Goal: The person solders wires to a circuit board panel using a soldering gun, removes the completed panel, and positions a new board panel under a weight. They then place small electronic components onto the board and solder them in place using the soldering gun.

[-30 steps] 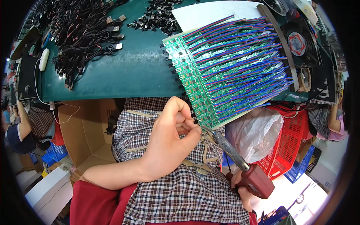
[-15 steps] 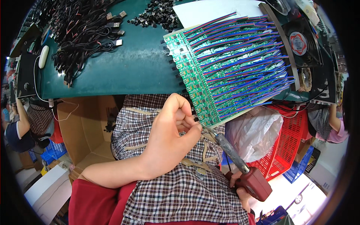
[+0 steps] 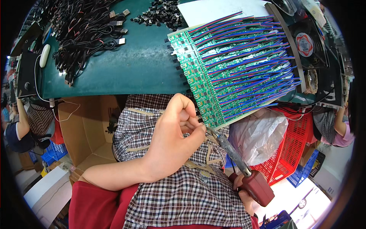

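Observation:
My left hand (image 3: 171, 141) is closed in a pinch at the near corner of a panel of green circuit boards (image 3: 198, 82). Whatever its fingertips hold is too small to make out. My right hand (image 3: 246, 196), partly hidden, is wrapped round the dark red handle of a soldering iron (image 3: 232, 152). The iron's tip comes up beside my left fingertips, by the panel's near corner. Rows of blue, red and black wires (image 3: 248, 72) run across the panel. Small black connectors (image 3: 183, 75) stick out along its left edge.
On the green table (image 3: 126, 72) lie a heap of black USB cables (image 3: 84, 34) and a pile of small black parts (image 3: 158, 15). A fan (image 3: 305, 44) stands at right. Below are a cardboard box (image 3: 87, 129), a red crate (image 3: 288, 145) and a plastic bag (image 3: 259, 133).
The soldering iron has shifted slightly to the left, its tip a little closer to my left fingertips. My left hand keeps its pinch almost in place.

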### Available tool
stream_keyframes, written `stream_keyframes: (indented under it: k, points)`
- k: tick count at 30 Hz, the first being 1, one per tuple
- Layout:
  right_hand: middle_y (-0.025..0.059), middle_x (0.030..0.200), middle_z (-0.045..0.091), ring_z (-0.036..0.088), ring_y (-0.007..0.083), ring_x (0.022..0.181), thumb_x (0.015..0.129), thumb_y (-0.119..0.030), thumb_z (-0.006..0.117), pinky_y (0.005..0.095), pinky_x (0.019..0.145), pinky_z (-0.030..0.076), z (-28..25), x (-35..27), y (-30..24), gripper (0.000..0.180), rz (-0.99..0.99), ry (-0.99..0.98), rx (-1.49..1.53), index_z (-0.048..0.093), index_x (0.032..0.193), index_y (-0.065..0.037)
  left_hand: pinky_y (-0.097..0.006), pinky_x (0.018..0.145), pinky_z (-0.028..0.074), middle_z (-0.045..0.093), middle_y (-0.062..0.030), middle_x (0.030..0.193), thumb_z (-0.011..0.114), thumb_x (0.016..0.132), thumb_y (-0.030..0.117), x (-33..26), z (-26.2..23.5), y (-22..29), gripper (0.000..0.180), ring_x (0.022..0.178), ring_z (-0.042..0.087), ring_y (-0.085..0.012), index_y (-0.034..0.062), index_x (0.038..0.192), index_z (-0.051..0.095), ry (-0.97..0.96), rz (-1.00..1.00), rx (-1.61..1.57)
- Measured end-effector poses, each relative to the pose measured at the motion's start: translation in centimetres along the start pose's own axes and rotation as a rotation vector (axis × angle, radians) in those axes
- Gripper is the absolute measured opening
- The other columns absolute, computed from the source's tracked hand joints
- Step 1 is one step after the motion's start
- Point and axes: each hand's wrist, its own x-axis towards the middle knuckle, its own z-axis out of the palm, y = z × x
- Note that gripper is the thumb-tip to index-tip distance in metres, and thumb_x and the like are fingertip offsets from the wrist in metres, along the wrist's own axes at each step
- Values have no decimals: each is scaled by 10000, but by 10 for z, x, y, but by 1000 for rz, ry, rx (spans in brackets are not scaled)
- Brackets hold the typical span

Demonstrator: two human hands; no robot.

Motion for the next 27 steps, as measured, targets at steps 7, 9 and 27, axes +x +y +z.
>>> stream_keyframes:
  k: [7, 9, 27]
  points:
    - [58, 673, 595, 593, 192, 666, 606, -483, 715, 296, 627, 437, -19, 26, -43, 457, 243, -268, -75, 611, 646, -40, -212, 658, 478, 505, -27, 808, 556, 789, -72, -2, -3, -4, 268, 739, 567, -85, 53, 912, 353, -28, 35, 45]
    - [50, 674, 587, 589, 173, 691, 599, -461, 719, 305, 643, 436, -19, 32, -44, 443, 237, -233, 14, 602, 633, -36, -210, 655, 467, 497, -25, 812, 560, 791, -66, -2, -3, -4, 265, 740, 556, -77, 54, 910, 355, -30, 47, 96]
    - [149, 934, 542, 585, 262, 831, 680, -375, 708, 385, 677, 485, 27, 58, -31, 496, 94, 84, 529, 491, 957, -26, -322, 727, 422, 575, -46, 819, 692, 711, 93, 58, -152, 53, 154, 801, 528, -214, 40, 837, 621, 796, 574, 978]
